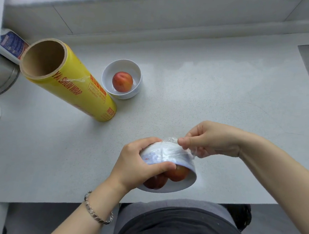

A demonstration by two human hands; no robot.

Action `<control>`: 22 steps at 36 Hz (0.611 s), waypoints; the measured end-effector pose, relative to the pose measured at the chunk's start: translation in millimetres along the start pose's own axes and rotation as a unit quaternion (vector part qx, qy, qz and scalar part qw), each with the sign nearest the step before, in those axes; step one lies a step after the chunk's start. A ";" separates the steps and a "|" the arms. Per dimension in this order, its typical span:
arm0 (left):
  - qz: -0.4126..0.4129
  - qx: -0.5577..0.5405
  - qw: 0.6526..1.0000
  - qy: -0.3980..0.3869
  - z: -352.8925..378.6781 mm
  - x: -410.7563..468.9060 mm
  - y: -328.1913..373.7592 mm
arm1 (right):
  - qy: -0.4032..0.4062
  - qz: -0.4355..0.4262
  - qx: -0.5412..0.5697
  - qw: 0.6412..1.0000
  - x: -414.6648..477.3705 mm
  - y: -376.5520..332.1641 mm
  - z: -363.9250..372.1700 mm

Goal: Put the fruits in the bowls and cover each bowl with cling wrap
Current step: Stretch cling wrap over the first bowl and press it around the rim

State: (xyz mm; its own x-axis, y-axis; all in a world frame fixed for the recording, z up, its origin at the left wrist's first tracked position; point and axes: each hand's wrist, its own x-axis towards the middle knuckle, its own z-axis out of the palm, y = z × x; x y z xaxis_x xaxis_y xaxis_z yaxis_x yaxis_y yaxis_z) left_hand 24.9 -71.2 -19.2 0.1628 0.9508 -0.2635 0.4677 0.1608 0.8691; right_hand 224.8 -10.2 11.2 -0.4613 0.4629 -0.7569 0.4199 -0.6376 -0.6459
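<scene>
The bowl I'm working on (180, 188) is tipped with its mouth toward me, over the front part of the counter (208, 84); I can't tell whether its lower rim touches the surface. Two reddish fruits (178, 173) lie inside it, pressed against each other. Cling wrap (167, 149) is stretched over its outer wall and bunches near the base. My left hand (137, 163) grips the bowl's side, fingers curled over the back and thumb across the rim. My right hand (213, 140) pinches the gathered film at the base between thumb and fingers. A bracelet (96, 212) sits on my left wrist.

Farther back, well apart, a second white bowl (124, 62) stands upright on the counter with one red fruit (122, 82) in it. Just beside it to the left stands the yellow cling wrap roll (74, 90), its cardboard core open at the top, a loose edge of film showing
</scene>
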 end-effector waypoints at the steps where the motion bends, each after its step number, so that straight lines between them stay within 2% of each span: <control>1: -0.004 -0.004 1.000 -0.001 -0.3 -0.2 -0.8 | 0.004 -0.021 0.020 1.000 0.5 2.2 -0.1; 6: -0.003 -0.009 0.999 -0.036 0.9 -0.5 -2.8 | 0.041 -0.141 0.147 0.978 8.3 15.3 13.7; 10: 0.008 -0.012 0.999 -0.051 3.2 0.5 -3.3 | 0.066 -0.184 0.246 0.949 11.3 21.3 24.2; 13: 0.030 -0.008 0.997 -0.072 2.9 1.4 -1.5 | 0.121 -0.185 0.288 0.932 11.7 23.7 31.4; 17: 0.093 -0.011 0.994 -0.055 0.4 0.3 -0.9 | 0.203 -0.166 0.325 0.909 13.9 24.7 40.4; 22: 0.172 0.000 0.984 -0.039 -3.4 -0.6 1.0 | 0.242 -0.132 0.305 0.912 14.0 24.1 42.3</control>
State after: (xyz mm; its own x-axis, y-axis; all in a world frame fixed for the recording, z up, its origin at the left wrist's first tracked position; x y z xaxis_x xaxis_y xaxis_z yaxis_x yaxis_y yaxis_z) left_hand 22.3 -70.7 -16.7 0.3773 0.9260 0.0145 0.3739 -0.1666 0.9124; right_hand 195.4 -45.1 -10.8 -0.0221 0.7728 -0.6342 -0.2360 -0.6205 -0.7479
